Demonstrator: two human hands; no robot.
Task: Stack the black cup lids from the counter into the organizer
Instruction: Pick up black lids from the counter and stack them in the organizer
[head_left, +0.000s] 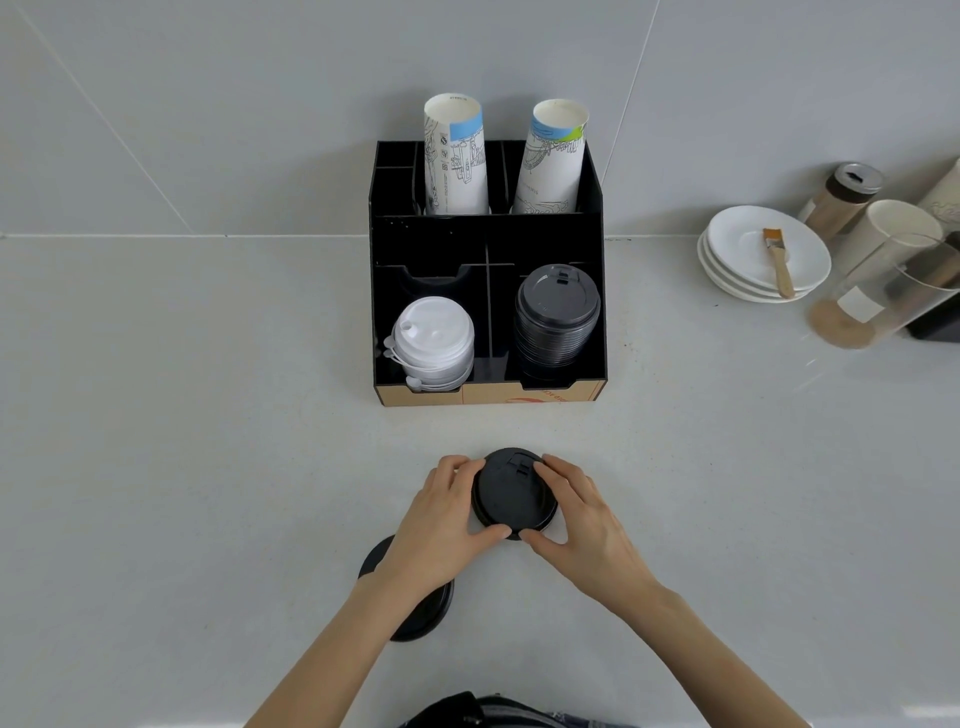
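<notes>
A black cup lid (511, 493) rests on the counter in front of the organizer (485, 244). My left hand (444, 525) grips its left edge and my right hand (584, 514) grips its right edge. Another black lid (423, 616) lies on the counter nearer to me, partly hidden under my left wrist. In the organizer's front right compartment stands a tall stack of black lids (557, 317). The front left compartment holds a stack of white lids (434, 340).
Two stacks of paper cups (457, 156) stand in the organizer's back compartments against the tiled wall. At the right sit stacked white saucers (748, 260) with a small brush (779, 262), plus a lidded jar (844, 195) and a clear container (883, 291).
</notes>
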